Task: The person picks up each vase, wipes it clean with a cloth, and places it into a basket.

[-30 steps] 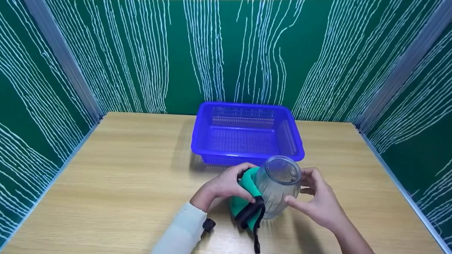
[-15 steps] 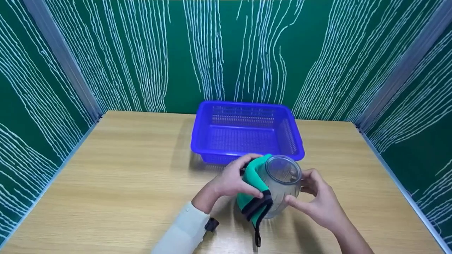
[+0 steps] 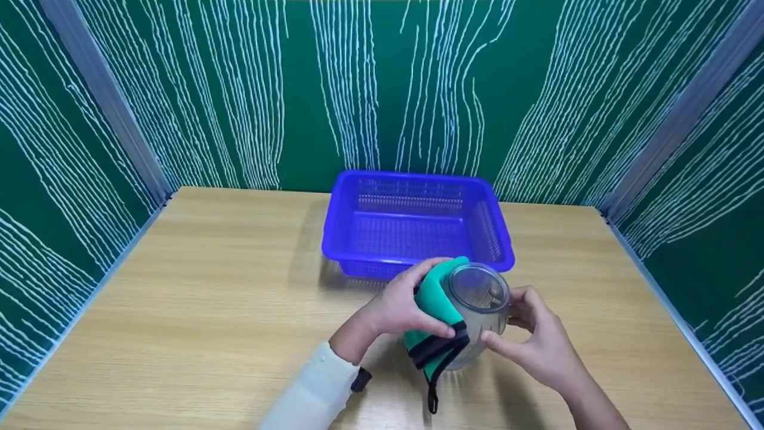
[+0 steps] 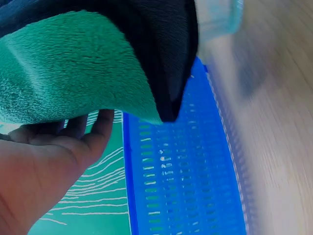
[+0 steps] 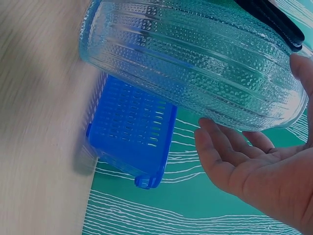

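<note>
A clear glass jar [image 3: 479, 325] with a ribbed, dimpled wall stands between the two hands, its round mouth uppermost and uncovered. My right hand [image 3: 544, 346] holds the jar's right side, thumb at the front and fingers behind. In my left hand [image 3: 394, 307] is a green fuzzy cloth [image 3: 439, 301] with black edging and a hanging black loop, which lies against the jar's left side near the rim. The left wrist view shows the cloth's pile [image 4: 73, 63] close up, with fingers under it. Through the glass in the right wrist view, the cloth's green shows.
Just behind the jar, a blue-purple plastic basket [image 3: 352, 257] with slotted walls stands on the wooden table [image 3: 197, 298]. Green panels [image 3: 394, 89] with white wavy lines rise at the back and both sides. A black device [image 3: 361, 380] sits at the left wrist.
My left hand has moved right and slightly up with the cloth, which now covers more of the jar's left side. My right hand and the jar have stayed nearly still.
</note>
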`<state>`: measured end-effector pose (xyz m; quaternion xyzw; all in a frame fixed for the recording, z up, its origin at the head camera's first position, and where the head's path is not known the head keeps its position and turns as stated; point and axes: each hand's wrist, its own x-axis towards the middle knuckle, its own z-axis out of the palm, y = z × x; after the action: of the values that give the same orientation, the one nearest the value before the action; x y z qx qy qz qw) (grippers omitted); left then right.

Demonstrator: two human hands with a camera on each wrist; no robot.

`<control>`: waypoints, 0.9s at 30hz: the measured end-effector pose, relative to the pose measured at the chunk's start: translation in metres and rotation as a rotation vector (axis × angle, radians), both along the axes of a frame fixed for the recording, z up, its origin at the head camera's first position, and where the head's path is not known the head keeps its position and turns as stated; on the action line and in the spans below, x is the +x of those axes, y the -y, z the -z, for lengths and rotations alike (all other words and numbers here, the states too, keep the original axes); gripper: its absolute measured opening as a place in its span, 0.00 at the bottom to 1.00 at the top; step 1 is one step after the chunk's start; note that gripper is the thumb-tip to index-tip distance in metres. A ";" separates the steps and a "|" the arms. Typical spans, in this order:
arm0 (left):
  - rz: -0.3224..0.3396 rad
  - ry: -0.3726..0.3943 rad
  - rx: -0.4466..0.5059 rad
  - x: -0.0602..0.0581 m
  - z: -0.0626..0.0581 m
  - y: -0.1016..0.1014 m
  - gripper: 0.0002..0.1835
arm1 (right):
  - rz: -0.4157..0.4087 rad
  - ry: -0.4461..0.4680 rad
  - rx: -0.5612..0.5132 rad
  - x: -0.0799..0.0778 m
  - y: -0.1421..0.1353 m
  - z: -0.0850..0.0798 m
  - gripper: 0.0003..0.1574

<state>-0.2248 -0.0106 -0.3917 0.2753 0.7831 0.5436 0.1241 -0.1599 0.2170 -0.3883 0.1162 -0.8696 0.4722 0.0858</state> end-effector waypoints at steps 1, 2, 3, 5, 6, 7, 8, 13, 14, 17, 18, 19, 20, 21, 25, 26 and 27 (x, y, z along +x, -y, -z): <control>0.005 -0.002 0.000 0.001 -0.001 0.000 0.49 | -0.001 -0.002 0.001 0.000 0.000 0.000 0.35; 0.008 -0.006 0.001 0.002 -0.003 0.000 0.50 | -0.002 -0.002 0.003 -0.001 0.000 0.000 0.35; 0.012 -0.012 0.004 0.003 -0.006 0.001 0.50 | -0.001 0.001 0.002 -0.001 0.000 -0.001 0.35; 0.022 -0.021 0.016 0.007 -0.011 0.002 0.51 | 0.001 0.004 0.001 -0.001 0.000 -0.001 0.35; 0.029 -0.024 0.022 0.008 -0.013 0.002 0.51 | -0.001 0.006 -0.003 -0.001 0.000 -0.001 0.35; 0.033 -0.027 0.026 0.010 -0.015 0.003 0.51 | -0.002 0.007 -0.007 0.000 0.000 -0.001 0.35; 0.037 -0.033 0.030 0.011 -0.017 0.003 0.51 | -0.003 0.008 -0.010 0.000 0.000 -0.001 0.35; 0.038 -0.053 0.017 0.011 -0.018 0.005 0.52 | -0.015 0.007 -0.031 0.000 0.000 0.002 0.35; 0.038 -0.058 0.010 0.011 -0.017 0.005 0.52 | -0.017 0.007 -0.035 0.000 0.000 0.002 0.35; 0.044 -0.063 -0.010 0.009 -0.016 0.006 0.52 | -0.017 0.008 -0.042 0.000 -0.001 0.004 0.34; 0.045 -0.064 -0.015 0.008 -0.016 0.006 0.51 | -0.017 0.009 -0.042 -0.001 -0.001 0.004 0.34; 0.046 -0.066 -0.021 0.008 -0.016 0.006 0.51 | -0.017 0.010 -0.041 -0.001 -0.001 0.004 0.34; 0.047 -0.066 -0.028 0.008 -0.015 0.006 0.51 | -0.016 0.011 -0.036 -0.001 -0.002 0.004 0.34; 0.049 -0.066 -0.032 0.007 -0.015 0.007 0.51 | -0.014 0.014 -0.028 -0.001 -0.002 0.004 0.34; 0.047 -0.060 -0.042 0.003 -0.004 0.006 0.52 | -0.006 0.032 0.020 -0.001 -0.003 0.003 0.35; 0.046 -0.060 -0.047 0.000 0.002 0.006 0.52 | -0.005 0.039 0.033 -0.001 -0.004 0.002 0.35; 0.046 -0.059 -0.049 -0.003 0.007 0.006 0.52 | -0.004 0.046 0.041 -0.001 -0.004 0.002 0.35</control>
<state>-0.2273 -0.0161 -0.3988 0.3060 0.7930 0.5128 0.1204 -0.1609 0.2209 -0.3900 0.1090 -0.8805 0.4570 0.0626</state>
